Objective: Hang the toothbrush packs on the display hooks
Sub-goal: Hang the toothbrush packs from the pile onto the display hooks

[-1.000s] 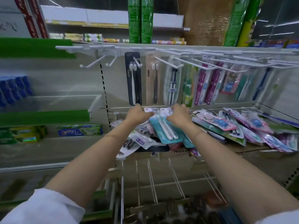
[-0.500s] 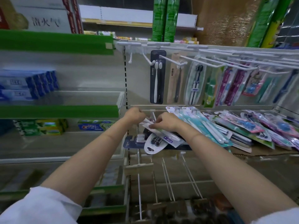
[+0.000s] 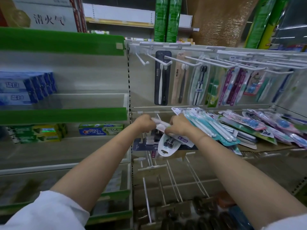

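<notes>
My left hand (image 3: 144,123) and my right hand (image 3: 179,125) are both closed on a white toothbrush pack (image 3: 160,124) held flat between them, at the left end of a heap of loose toothbrush packs (image 3: 216,128). Just below my right hand lies an oval clear pack with dark brush heads (image 3: 167,144). Above, a row of white display hooks (image 3: 196,61) sticks out from the back panel. The leftmost hook (image 3: 142,59) is bare. A black AUBO pack (image 3: 162,78) and a beige AUBO pack (image 3: 180,80) hang behind the following hooks.
Further hanging packs (image 3: 232,87) fill the hooks to the right. The heap rests on a cardboard sheet (image 3: 269,147). A shelf bay on the left holds blue boxes (image 3: 28,87) and Crest toothpaste (image 3: 99,129). Bare white wire hooks (image 3: 176,181) jut out below my arms.
My hands moved from the teal packs in the middle of the heap to its left end and closed on a white pack. The view swung left.
</notes>
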The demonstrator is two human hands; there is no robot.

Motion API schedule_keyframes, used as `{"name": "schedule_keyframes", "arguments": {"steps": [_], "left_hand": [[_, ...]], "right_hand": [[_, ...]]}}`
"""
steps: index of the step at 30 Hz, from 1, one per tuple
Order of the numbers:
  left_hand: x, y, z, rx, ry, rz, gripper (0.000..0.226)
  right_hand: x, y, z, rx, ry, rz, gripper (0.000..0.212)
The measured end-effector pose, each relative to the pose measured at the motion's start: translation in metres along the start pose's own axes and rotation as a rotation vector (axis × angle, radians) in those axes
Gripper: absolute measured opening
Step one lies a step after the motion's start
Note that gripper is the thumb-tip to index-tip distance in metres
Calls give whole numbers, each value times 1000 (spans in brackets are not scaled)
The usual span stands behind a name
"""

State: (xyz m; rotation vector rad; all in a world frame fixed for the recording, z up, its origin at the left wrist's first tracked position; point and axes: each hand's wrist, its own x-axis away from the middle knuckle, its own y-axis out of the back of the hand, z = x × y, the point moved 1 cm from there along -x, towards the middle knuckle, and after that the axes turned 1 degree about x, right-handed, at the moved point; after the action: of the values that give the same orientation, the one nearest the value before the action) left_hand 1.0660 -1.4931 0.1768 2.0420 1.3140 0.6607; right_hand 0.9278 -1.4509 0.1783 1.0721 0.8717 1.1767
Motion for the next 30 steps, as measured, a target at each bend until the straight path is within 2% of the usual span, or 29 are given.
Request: {"name": "schedule_keyframes", "arguments": {"steps": [3,5,7,10,12,13,16,18,23,27,30], "left_hand": [[0,-5,-3,11,-20,18,18],[0,-10,-6,39,-24,31,16],[0,-18,-11,68,-23,55,18],[3,-30,-21,-3,-37,92,39],[3,-38,-26,-52,-39,81,61],[2,-41,-27,-50,-34,81,62],[2,-41,-28,59,-10,56,34],[-1,-36,-26,143,12,-29,23],[6,-12,-23,180,35,-128,31],[7,3,-19,242,93,-166,20],[14,9,-26,336,98,-193,12]], "right_hand": [[6,11,-4,-213,-95,-178,55],[9,17,-10,-328,-125,-262,53],[13,21,-15,-397,-149,-257,55],[18,23,-24,-475,-189,-230,48],[22,23,-30,-546,-207,-214,44],[23,22,-32,-579,-214,-213,43],[26,23,-36,-624,-218,-198,46],[25,23,-39,-641,-209,-176,49],[21,20,-42,-613,-168,-92,52],[21,20,-40,-674,-118,-70,51],[23,24,-30,-774,25,-25,45]]}}
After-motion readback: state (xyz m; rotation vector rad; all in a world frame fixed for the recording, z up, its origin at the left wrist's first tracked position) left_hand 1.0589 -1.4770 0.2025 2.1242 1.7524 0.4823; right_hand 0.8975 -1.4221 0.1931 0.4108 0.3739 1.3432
